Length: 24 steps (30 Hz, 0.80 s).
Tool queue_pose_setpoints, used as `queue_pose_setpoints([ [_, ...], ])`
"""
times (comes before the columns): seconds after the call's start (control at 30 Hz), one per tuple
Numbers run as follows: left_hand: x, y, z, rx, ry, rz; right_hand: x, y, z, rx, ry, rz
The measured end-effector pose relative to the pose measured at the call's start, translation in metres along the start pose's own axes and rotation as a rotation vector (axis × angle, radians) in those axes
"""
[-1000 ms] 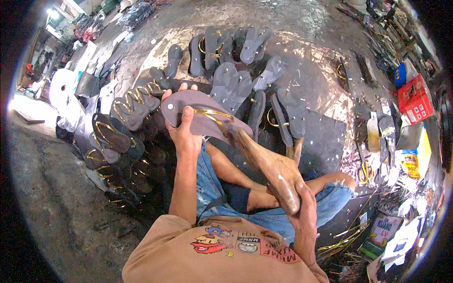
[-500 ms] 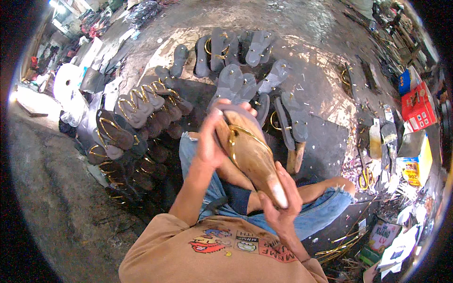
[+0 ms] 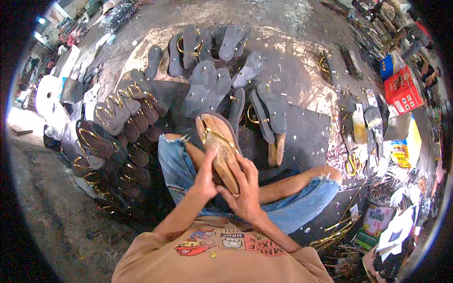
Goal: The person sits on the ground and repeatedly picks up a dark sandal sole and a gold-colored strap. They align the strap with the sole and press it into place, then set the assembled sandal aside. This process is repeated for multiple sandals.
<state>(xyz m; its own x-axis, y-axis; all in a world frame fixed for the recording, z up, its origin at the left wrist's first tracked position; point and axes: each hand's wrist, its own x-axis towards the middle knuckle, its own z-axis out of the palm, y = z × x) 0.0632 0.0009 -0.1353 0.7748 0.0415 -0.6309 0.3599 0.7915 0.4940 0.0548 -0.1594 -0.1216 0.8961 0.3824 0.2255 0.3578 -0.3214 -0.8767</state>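
Note:
A wooden shoe last (image 3: 223, 158) points away from me above my lap. Around its toe end sits a thin gold strap (image 3: 221, 134), and a grey sandal sole (image 3: 231, 124) shows along the far and right edge. My left hand (image 3: 205, 179) is closed on the left side of the last, its thumb lying on the wood. My right hand (image 3: 244, 188) grips the heel end from the right, fingers laid over the top. The underside of the sole is hidden.
Several grey soles (image 3: 202, 85) lie ahead on a dark mat. Gold-strapped sandals (image 3: 115, 111) are heaped at the left. Another wooden last (image 3: 277, 152) rests right of centre. To the right are a red box (image 3: 404, 89), yellow-handled scissors (image 3: 351, 165), gold strips (image 3: 337, 233) and a can (image 3: 375, 227).
The last has come closer to my body and turned more upright. My left hand has slid from its toe end down to its side. The whole view has shifted slightly.

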Motion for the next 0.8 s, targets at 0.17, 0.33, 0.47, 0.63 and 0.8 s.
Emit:
queue_pose_setpoints([
  [0.17, -0.056, 0.020, -0.014, -0.037, -0.047, -0.113, -0.029, 0.028, -0.028, 0.600, -0.027, 0.480],
  [0.33, -0.114, 0.021, 0.004, 0.038, 0.042, -0.194, -0.061, -0.023, -0.028, 0.585, -0.078, 0.729],
  [0.47, -0.121, -0.009, -0.035, -0.341, -0.184, -0.277, -0.072, -0.042, -0.045, 1.011, -0.152, 0.896],
  [0.63, -0.118, 0.030, -0.022, -0.401, -0.412, -0.152, -0.115, -0.021, -0.048, 1.438, 0.153, 1.200],
  [0.8, -0.139, 0.066, 0.020, -0.084, -0.271, -0.142, -0.043, -0.035, -0.050, 0.965, 0.090, 0.741],
])
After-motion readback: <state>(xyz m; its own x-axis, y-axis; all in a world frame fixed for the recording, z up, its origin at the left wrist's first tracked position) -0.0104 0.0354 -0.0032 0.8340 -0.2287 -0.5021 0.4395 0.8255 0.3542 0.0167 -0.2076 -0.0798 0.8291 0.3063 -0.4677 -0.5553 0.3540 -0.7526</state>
